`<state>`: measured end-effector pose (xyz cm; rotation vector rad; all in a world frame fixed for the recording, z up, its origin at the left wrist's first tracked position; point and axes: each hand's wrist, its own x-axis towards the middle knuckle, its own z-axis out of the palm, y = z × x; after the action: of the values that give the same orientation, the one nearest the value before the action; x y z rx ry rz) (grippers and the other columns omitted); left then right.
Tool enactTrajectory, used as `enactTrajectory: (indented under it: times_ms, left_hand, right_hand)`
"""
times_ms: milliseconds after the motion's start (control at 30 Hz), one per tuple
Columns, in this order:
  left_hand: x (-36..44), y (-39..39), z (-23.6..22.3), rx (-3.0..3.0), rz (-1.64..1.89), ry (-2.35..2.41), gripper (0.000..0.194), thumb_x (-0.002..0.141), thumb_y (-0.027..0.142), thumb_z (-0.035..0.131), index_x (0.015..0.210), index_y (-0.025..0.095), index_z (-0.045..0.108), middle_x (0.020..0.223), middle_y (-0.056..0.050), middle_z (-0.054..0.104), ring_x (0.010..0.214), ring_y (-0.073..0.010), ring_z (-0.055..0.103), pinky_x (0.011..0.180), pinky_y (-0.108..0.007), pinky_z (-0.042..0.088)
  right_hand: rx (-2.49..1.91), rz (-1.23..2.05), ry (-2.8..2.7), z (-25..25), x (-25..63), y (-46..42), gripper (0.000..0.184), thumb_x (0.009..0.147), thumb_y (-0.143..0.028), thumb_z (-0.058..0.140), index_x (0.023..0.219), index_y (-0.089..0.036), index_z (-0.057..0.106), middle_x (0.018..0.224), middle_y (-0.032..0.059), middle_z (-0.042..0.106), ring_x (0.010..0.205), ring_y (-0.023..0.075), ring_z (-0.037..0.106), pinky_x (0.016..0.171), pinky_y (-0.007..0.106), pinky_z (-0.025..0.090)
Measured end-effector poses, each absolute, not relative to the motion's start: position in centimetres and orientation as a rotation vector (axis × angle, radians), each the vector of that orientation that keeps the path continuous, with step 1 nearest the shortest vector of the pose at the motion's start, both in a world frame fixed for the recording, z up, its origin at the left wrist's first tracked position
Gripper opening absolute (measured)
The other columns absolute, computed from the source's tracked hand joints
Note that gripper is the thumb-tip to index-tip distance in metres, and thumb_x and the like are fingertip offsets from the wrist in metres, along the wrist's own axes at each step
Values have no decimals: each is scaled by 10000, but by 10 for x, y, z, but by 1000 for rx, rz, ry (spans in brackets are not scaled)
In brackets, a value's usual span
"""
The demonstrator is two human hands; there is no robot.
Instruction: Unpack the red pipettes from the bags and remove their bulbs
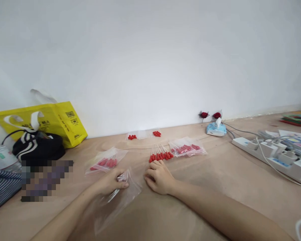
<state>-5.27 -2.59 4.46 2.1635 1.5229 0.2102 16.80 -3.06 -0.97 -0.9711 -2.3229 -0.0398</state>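
My left hand (115, 182) is closed around a clear zip bag (132, 192); a shiny, silvery part shows inside, below the fingers. My right hand (160, 177) rests palm down on the table, fingers loosely bent and thumb apart, with nothing visible in it. Just beyond its fingertips lies a row of small red-handled tools (162, 156), thin shafts pointing to the wall. Bagged red-handled pieces (106, 163) lie beyond my left hand. More filled bags (188, 147) are stacked right of the row.
Near the wall lie two small groups of red pieces (132, 137) on clear bags. A yellow bag (67, 124) and black cloth item (41, 147) stand left. At right are a tissue pack (216, 129), two red flowers (204, 114) and a power strip (263, 152) with cables.
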Motion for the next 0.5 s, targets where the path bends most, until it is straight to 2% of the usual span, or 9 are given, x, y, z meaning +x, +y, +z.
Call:
enactTrajectory:
  times_ms: [100,167,233,300,367,433,500]
  left_hand:
    - [-83,-26,64,2138,378,1633,425,675,568,442,617,161,544,623,8,574,644,-167,527,592,-222,394]
    - [-114,-18,75,2073,631,1814,493,640,628,461,696,153,580,721,-9,628,744,-191,548,667,-228,406]
    - [-145,-3,78,1998,792,1942,574,587,686,483,732,139,585,750,-9,639,784,-196,549,702,-226,411]
    - [-169,15,73,1887,883,1973,631,568,724,471,774,138,580,789,1,648,815,-192,556,720,-225,420]
    - [-184,30,62,1843,836,1979,666,539,753,468,772,138,576,774,5,655,811,-199,567,719,-239,433]
    - [-191,40,49,1842,772,2025,683,535,760,463,772,129,573,766,-7,662,807,-211,579,719,-254,444]
    - [-195,45,35,1902,748,2103,651,589,728,450,790,122,574,776,-23,669,803,-208,593,722,-253,453]
  right_hand:
    - [-956,-1,-2338,-9,155,-24,132,730,-220,513,813,-177,607,811,36,569,806,167,450,694,307,308]
    - [-880,31,-2393,-7,140,-21,149,735,-251,523,826,-181,617,857,37,578,829,169,468,709,308,337]
    - [-767,68,-2467,-2,121,-20,224,744,-356,533,871,-199,628,994,42,566,897,181,479,765,330,360]
    - [-695,129,-2537,4,100,-21,365,744,-488,506,976,-228,612,1190,57,477,1018,208,454,837,371,362]
    - [-723,221,-2589,11,80,-22,450,749,-556,456,1059,-255,579,1324,80,341,1152,241,367,908,429,325]
    - [-776,308,-2642,17,63,-23,498,740,-592,437,1105,-273,551,1380,87,249,1231,283,264,950,498,262]
    - [-854,365,-2664,20,51,-22,591,724,-620,428,1155,-226,516,1409,112,169,1251,337,202,951,548,235]
